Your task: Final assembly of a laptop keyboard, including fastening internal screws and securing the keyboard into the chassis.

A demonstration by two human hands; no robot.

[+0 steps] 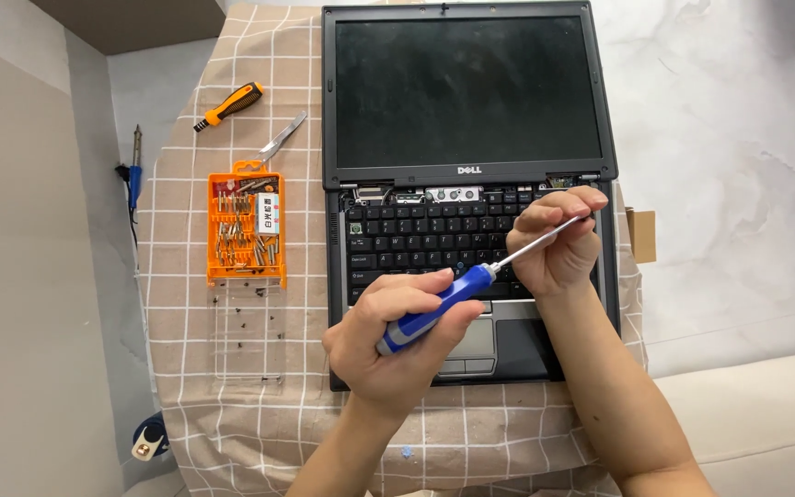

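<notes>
An open dark laptop (467, 175) lies on a beige checked cloth (177, 304), its screen black and the strip above the keyboard removed. My left hand (397, 336) is closed around the blue handle of a screwdriver (434, 308) over the palm rest. My right hand (558, 244) pinches the screwdriver's metal shaft near its tip, above the keyboard's right side. The tip itself is hidden by my fingers.
Left of the laptop sits an orange bit case (246, 225) with its clear lid (248, 336) open and small screws on it. Beyond lie an orange-black screwdriver (229, 105), metal tweezers (282, 138) and a soldering iron (135, 175). A small blue object (149, 437) lies near the cloth's front left corner.
</notes>
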